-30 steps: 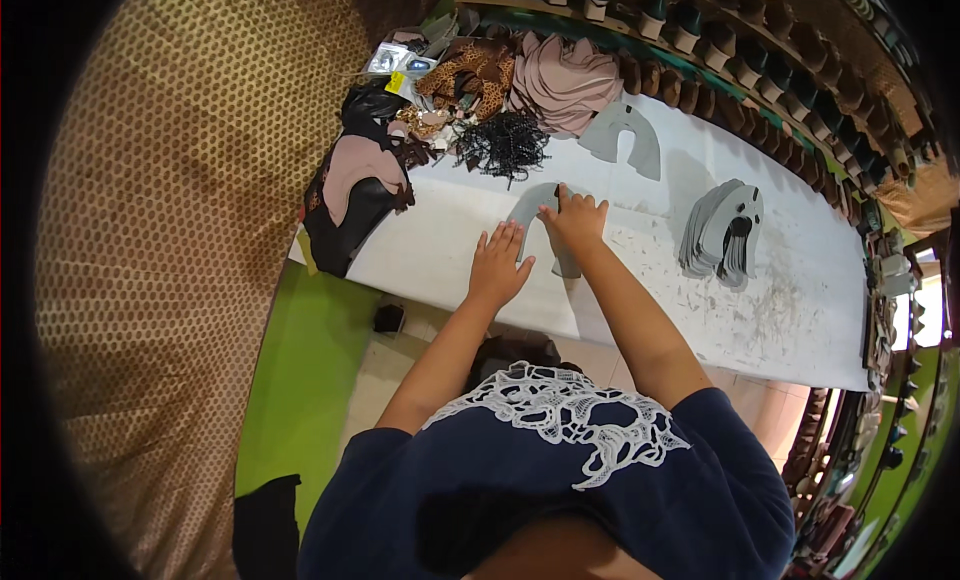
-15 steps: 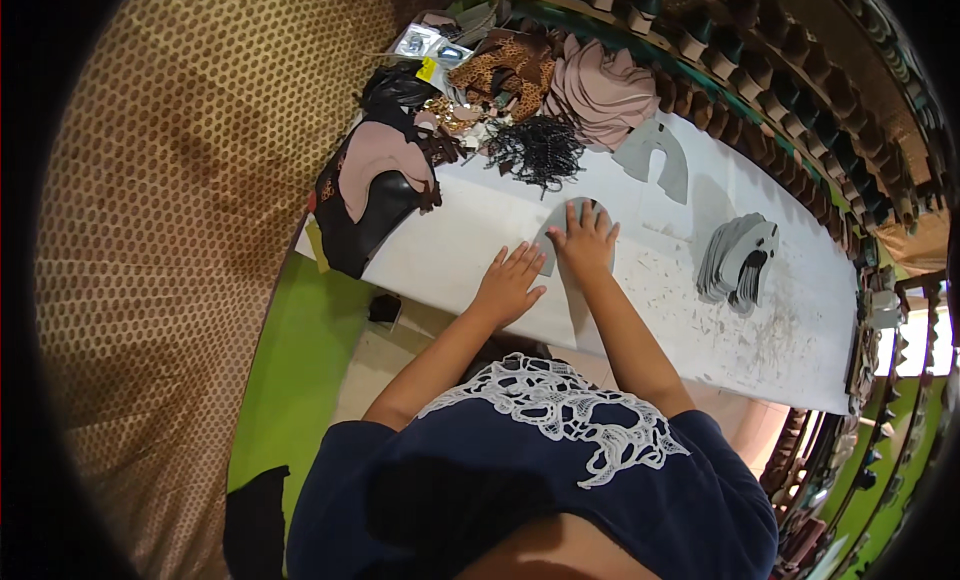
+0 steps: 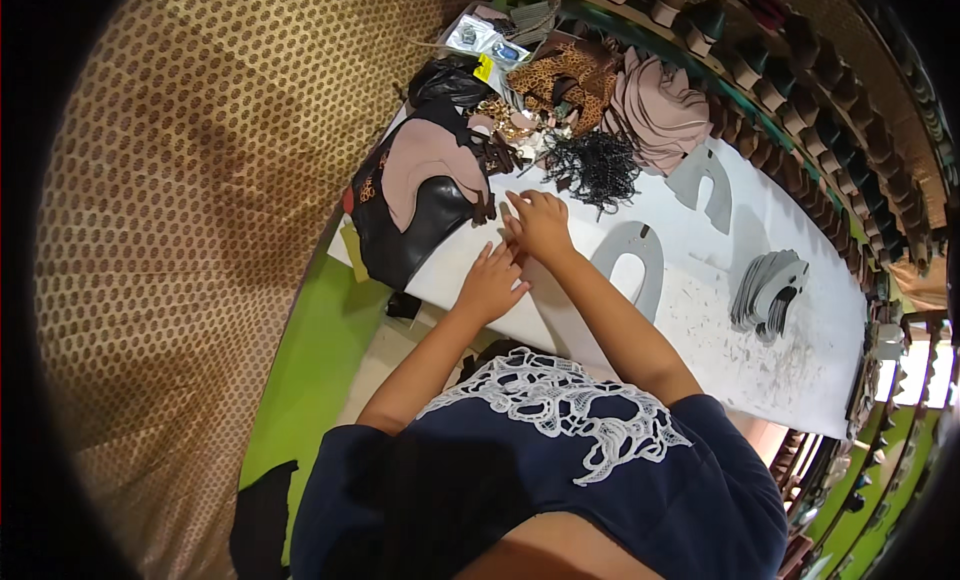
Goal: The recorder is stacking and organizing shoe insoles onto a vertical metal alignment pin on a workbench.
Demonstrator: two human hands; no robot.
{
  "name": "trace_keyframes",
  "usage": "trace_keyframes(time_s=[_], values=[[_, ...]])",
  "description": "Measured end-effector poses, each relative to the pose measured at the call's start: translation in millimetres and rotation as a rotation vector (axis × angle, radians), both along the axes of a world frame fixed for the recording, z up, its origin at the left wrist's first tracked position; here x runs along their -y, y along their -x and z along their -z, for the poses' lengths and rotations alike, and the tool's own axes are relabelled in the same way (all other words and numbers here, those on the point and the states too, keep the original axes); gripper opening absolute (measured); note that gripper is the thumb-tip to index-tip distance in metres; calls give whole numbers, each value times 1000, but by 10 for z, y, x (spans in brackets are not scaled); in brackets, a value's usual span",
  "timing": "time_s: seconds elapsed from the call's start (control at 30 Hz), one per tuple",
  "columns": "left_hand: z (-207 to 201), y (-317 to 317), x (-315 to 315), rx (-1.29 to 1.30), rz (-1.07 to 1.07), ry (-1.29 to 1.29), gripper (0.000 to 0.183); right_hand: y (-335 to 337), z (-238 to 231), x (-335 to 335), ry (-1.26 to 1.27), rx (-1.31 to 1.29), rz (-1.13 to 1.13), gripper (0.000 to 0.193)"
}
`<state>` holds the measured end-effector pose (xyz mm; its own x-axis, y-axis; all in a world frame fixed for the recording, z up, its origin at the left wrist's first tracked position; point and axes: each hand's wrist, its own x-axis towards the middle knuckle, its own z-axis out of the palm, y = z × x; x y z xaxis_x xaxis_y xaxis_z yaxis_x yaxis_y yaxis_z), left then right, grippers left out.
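A grey U-shaped shoe-upper piece lies flat on the white table, just right of my right hand. That hand is over the table near the dark brown strips, its fingers bent and apart, with nothing visible in them. My left hand lies just below and left of it near the table's front edge, fingers spread and holding nothing. A pink curved piece rests on black glossy leather to the left. Another grey U-shaped piece lies farther back.
A fanned stack of grey pieces sits on the white table at right. Tangled black strips, leopard-print pieces and a pink stack are at the back. Shelves of shoes line the far side. A patterned curtain hangs left.
My right hand has lifted off the grey U-shaped piece and moved left toward the brown strips. My left hand is off the piece too. The view has shifted, moving the table's contents rightward.
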<state>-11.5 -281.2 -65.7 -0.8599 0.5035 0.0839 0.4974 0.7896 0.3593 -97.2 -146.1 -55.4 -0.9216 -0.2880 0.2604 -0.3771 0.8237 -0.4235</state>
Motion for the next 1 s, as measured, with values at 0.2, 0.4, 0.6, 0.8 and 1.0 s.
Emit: trace_keyframes(time_s=[0.2, 0.4, 0.6, 0.8, 1.0], values=[[5, 10, -3, -62, 0, -91, 40, 312, -7, 172, 4, 2, -85, 28], [-39, -1, 15, -4, -2, -83, 42, 366, -27, 122, 14, -50, -141, 18], [-38, 6, 1, -58, -11, -81, 45, 329, -78, -51, 43, -173, -174, 18], [-65, 50, 44, 42, -61, -268, 38, 175, -183, -280, 142, -197, -118, 11], [-424, 147, -279, -105, -226, -320, 38, -338, -386, -776, 201, -116, -83, 9]])
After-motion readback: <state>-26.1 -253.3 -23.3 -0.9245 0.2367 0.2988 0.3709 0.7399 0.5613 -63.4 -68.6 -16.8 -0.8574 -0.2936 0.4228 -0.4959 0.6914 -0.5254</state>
